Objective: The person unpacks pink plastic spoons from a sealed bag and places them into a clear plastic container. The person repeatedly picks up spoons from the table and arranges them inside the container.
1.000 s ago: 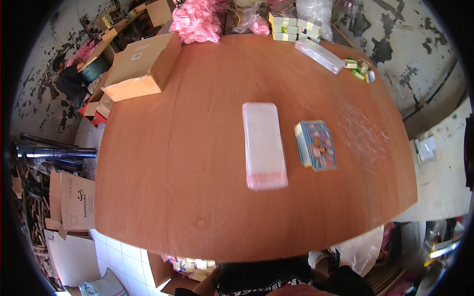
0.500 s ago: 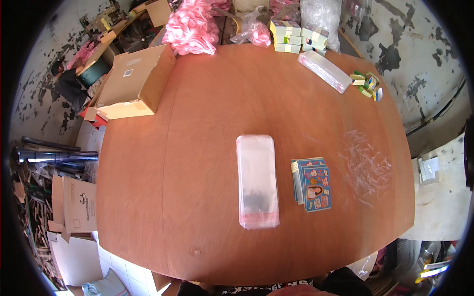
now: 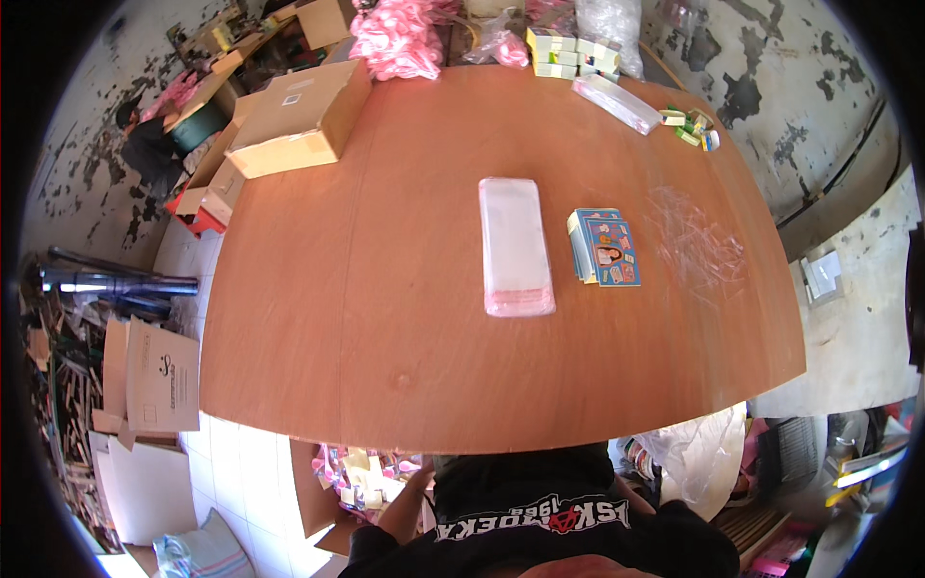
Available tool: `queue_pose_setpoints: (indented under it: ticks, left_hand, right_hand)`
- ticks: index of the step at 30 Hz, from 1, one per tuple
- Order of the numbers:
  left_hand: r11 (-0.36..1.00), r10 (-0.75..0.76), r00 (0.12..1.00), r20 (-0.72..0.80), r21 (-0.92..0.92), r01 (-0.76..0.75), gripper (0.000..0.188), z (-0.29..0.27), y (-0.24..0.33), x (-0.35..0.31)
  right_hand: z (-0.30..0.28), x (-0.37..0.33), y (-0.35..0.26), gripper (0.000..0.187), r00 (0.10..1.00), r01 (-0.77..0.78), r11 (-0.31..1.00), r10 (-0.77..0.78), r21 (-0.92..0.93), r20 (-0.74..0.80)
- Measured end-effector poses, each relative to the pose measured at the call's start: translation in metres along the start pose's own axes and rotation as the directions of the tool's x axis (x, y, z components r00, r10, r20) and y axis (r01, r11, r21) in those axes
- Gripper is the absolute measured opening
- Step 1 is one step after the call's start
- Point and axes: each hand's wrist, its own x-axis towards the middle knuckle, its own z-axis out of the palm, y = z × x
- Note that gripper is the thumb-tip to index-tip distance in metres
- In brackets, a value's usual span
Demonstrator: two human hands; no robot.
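Both my arms hang down by my body at the table's near edge. My left forearm (image 3: 403,509) points down beside an open cardboard box (image 3: 310,486) of small pink and cream packs; its hand is at the table's rim, its fingers hidden. Only a bit of my right forearm (image 3: 640,497) shows, and that hand is out of sight. On the brown table (image 3: 414,366) lies a stack of clear plastic sleeves (image 3: 516,246) with pinkish lower ends. Right of it sits a small pile of blue illustrated cards (image 3: 609,252).
Clear plastic strips (image 3: 699,246) lie scattered at the table's right. Farther back are a bundle of clear bags (image 3: 617,103), green-and-yellow paper bands (image 3: 690,127) and stacked card bundles (image 3: 554,56). A large carton (image 3: 299,111) stands far left, with a pink-filled bag (image 3: 397,39) nearby.
The view has shifted, so the table sits higher and its near edge, my torso and the box of packs now show. The things on the table keep their places.
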Motion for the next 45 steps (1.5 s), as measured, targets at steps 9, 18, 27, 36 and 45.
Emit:
queue_pose_setpoints:
  ticks: [9, 18, 27, 36, 45]
  left_hand:
    - [0.796, 0.195, 0.976, -0.095, 0.596, -0.101, 0.043, 0.007, 0.084, -0.187]
    - [0.305, 0.802, 0.483, 0.351, 0.455, -0.837, 0.036, 0.048, 0.237, -0.417]
    - [0.343, 0.898, 0.307, -0.315, 0.939, -0.038, 0.047, -0.089, 0.289, -0.39]
    - [0.431, 0.814, 0.453, -0.363, 0.901, -0.051, 0.067, -0.092, 0.306, -0.395]
    - [0.441, 0.801, 0.463, -0.38, 0.897, -0.028, 0.071, -0.095, 0.312, -0.394]
  right_hand:
    - [-0.091, -0.135, -0.055, 0.048, 0.905, 0.02, 1.0, -0.018, 0.0, 0.426]
    - [-0.35, -0.27, -0.296, 0.039, 0.476, 0.712, 0.584, -0.81, 0.39, 0.342]
    - [-0.461, -0.004, -0.739, 0.035, 0.344, 0.938, 0.278, -0.819, 0.206, -0.459]
    - [-0.498, 0.132, -0.894, 0.067, 0.628, 0.71, 0.029, -0.476, 0.703, -0.615]
    - [-0.54, 0.154, -0.905, 0.026, 0.658, 0.631, -0.095, -0.461, 0.77, -0.596]
